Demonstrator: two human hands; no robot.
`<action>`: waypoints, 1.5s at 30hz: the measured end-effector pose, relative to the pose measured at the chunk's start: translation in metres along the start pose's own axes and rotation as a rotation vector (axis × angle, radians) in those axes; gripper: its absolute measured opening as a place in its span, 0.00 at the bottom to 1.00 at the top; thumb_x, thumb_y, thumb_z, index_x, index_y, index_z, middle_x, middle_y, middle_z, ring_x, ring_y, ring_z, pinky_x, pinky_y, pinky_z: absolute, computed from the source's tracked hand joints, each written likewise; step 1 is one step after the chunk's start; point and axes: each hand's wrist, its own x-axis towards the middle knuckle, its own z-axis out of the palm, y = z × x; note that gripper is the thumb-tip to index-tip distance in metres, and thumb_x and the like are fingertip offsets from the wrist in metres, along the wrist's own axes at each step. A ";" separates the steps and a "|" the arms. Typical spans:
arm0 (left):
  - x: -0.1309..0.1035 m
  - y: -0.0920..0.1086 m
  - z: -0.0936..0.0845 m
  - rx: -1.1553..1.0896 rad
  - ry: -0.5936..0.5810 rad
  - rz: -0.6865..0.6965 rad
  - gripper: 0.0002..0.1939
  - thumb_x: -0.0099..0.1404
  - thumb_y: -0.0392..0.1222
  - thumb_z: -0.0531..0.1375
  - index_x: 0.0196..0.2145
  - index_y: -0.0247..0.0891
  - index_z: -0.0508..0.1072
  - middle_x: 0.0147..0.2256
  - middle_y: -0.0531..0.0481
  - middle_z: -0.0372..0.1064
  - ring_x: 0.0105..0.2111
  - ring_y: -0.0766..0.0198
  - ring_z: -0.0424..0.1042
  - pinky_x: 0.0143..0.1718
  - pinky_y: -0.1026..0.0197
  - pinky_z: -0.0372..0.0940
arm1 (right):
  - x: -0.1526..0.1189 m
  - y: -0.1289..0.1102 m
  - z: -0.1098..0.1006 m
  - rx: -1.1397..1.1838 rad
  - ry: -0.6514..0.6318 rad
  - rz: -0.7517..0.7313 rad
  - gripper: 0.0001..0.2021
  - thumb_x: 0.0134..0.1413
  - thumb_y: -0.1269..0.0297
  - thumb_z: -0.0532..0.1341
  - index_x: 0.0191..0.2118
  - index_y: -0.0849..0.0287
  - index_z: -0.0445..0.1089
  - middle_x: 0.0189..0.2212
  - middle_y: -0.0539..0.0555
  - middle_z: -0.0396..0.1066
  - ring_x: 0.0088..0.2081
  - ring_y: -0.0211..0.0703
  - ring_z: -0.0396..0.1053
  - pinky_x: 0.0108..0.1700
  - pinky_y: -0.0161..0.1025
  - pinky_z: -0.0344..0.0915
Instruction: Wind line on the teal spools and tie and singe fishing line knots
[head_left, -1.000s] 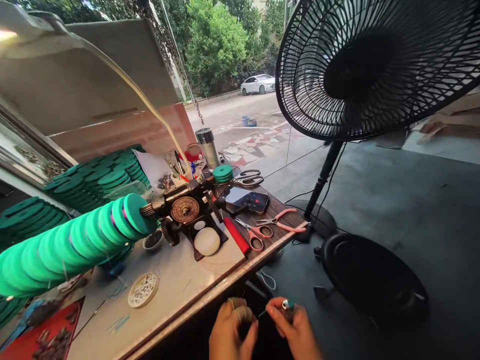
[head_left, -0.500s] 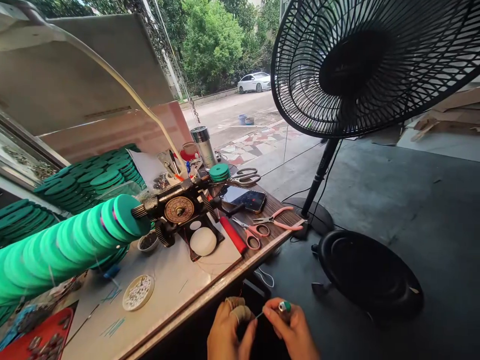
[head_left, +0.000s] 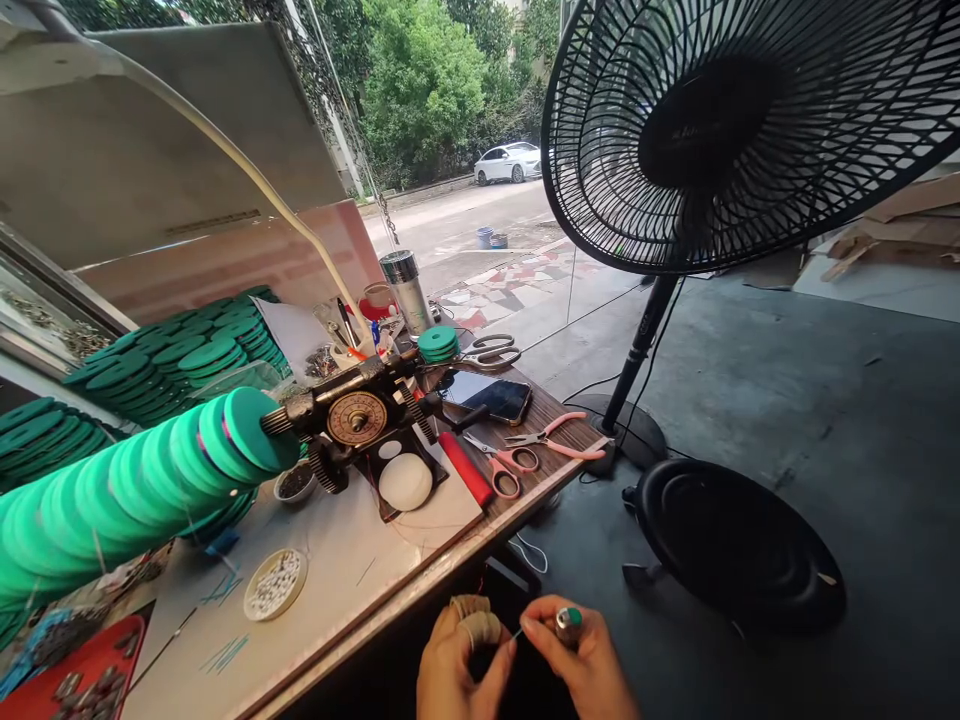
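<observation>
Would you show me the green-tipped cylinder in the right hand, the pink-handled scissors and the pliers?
Green-tipped cylinder [head_left: 568, 623], head view: middle of its visible end.
Pink-handled scissors [head_left: 495, 455], head view: near the pivot.
Pink-handled pliers [head_left: 543, 437], head view: the pivot.

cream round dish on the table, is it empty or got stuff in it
Not empty: the cream round dish holds many small white pieces.
</observation>
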 end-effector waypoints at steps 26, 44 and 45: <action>0.000 0.002 -0.006 0.172 -0.024 0.019 0.15 0.60 0.49 0.55 0.22 0.39 0.71 0.26 0.47 0.70 0.29 0.60 0.71 0.30 0.61 0.67 | -0.001 -0.005 -0.003 0.109 0.065 0.205 0.29 0.45 0.36 0.52 0.19 0.61 0.66 0.15 0.45 0.52 0.20 0.36 0.53 0.27 0.34 0.54; 0.001 -0.002 0.002 0.106 -0.024 -0.047 0.19 0.59 0.55 0.54 0.19 0.40 0.70 0.25 0.47 0.70 0.29 0.59 0.71 0.32 0.60 0.66 | 0.001 0.001 0.008 0.028 -0.040 0.217 0.30 0.51 0.38 0.43 0.11 0.56 0.49 0.11 0.44 0.45 0.17 0.34 0.46 0.22 0.35 0.46; 0.001 -0.002 0.002 0.099 -0.014 -0.046 0.18 0.59 0.54 0.55 0.19 0.40 0.70 0.25 0.47 0.71 0.29 0.59 0.71 0.32 0.60 0.66 | 0.001 0.001 0.008 0.023 -0.042 0.217 0.30 0.51 0.37 0.43 0.11 0.56 0.49 0.11 0.44 0.45 0.17 0.34 0.46 0.22 0.35 0.46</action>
